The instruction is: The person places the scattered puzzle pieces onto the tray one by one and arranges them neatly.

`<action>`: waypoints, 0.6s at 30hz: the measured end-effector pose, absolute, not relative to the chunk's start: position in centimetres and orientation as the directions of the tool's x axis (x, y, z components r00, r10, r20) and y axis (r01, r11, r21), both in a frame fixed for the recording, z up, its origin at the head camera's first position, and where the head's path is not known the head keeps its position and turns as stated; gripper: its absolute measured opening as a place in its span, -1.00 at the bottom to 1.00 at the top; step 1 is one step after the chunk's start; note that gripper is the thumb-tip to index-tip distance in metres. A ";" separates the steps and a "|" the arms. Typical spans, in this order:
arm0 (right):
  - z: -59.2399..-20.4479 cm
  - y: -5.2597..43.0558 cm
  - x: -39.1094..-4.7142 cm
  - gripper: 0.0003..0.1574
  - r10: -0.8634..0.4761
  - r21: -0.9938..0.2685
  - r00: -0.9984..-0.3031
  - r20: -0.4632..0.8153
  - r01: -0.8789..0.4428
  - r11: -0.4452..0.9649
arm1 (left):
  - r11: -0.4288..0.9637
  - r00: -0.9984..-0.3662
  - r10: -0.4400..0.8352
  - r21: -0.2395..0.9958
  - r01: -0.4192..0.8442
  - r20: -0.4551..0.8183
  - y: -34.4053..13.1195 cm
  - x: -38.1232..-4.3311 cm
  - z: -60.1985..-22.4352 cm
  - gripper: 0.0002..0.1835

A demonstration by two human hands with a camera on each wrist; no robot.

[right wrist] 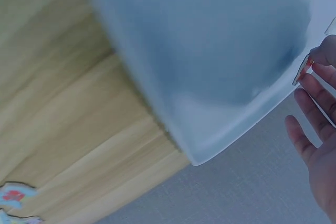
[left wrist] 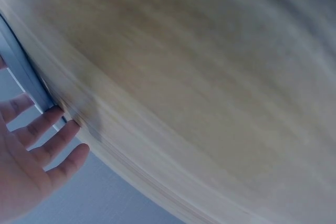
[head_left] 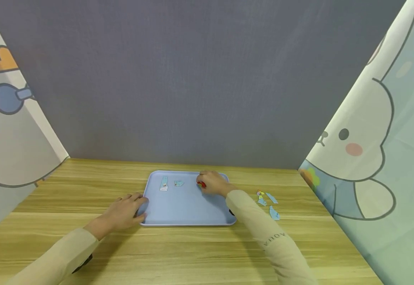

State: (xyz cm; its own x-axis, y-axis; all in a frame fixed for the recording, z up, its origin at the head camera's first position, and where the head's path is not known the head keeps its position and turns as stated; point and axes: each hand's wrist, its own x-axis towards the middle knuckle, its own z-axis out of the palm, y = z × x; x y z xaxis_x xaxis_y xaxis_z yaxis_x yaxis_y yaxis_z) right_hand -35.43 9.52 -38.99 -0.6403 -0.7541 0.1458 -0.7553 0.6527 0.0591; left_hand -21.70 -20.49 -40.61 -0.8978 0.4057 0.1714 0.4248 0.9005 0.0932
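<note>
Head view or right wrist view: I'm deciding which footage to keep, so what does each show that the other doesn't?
Only the head view shows the left hand, at the tray's left edge, and the cartoon-printed panels.

Only the right wrist view shows the palm side of the right hand.

Both show that hand holding a red piece, the blue tray, the wooden table and loose pieces beside the tray.

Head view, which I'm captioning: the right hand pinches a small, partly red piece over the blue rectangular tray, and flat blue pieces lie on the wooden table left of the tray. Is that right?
Not left: the head view shows the flat blue pieces on the wooden table lying right of the tray.
</note>
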 end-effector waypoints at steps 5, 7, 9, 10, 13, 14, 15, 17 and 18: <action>-38.8 8.8 -35.6 -0.80 -0.757 0.030 -0.635 0.154 -0.763 0.646 | 0.899 -0.897 0.408 0.098 0.427 0.170 -20.5 -21.6 -40.5 -0.47; -38.7 8.5 -35.6 -0.79 -0.751 0.023 -0.645 0.142 -0.756 0.654 | 0.898 -0.897 0.408 0.101 0.428 0.169 -20.5 -21.6 -40.5 -0.47; -38.8 8.3 -35.7 -0.77 -0.741 0.025 -0.660 0.124 -0.745 0.667 | 0.898 -0.896 0.409 0.099 0.429 0.171 -20.5 -21.6 -40.6 -0.47; -38.8 8.2 -35.8 -0.77 -0.738 0.023 -0.665 0.118 -0.741 0.671 | 0.898 -0.896 0.409 0.100 0.429 0.171 -20.5 -21.6 -40.6 -0.47; -39.0 7.8 -35.9 -0.76 -0.734 0.016 -0.668 0.119 -0.738 0.674 | 0.900 -0.899 0.404 0.104 0.424 0.171 -20.5 -21.6 -40.6 -0.47; -39.0 7.7 -36.0 -0.76 -0.735 0.018 -0.668 0.121 -0.738 0.674 | 0.899 -0.897 0.407 0.101 0.427 0.174 -20.5 -21.6 -40.6 -0.47; -39.1 7.7 -36.1 -0.76 -0.735 0.020 -0.666 0.124 -0.739 0.673 | 0.899 -0.897 0.406 0.102 0.426 0.174 -20.4 -21.6 -40.7 -0.46; -39.3 7.5 -36.2 -0.76 -0.741 0.028 -0.657 0.138 -0.745 0.666 | 0.901 -0.899 0.401 0.104 0.422 0.174 -20.4 -21.6 -40.6 -0.46; -39.3 7.4 -36.3 -0.77 -0.744 0.034 -0.653 0.144 -0.748 0.663 | 0.901 -0.899 0.402 0.101 0.422 0.174 -20.5 -21.6 -40.6 -0.46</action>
State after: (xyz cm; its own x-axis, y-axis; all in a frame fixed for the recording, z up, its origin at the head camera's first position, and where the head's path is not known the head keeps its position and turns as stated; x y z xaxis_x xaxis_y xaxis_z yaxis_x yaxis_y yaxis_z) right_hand -36.26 7.39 -39.31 -0.6527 -0.7437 0.1444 -0.7479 0.6629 0.0341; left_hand -21.60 -20.46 -40.62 -0.8990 0.4020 0.1738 0.4224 0.9008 0.1009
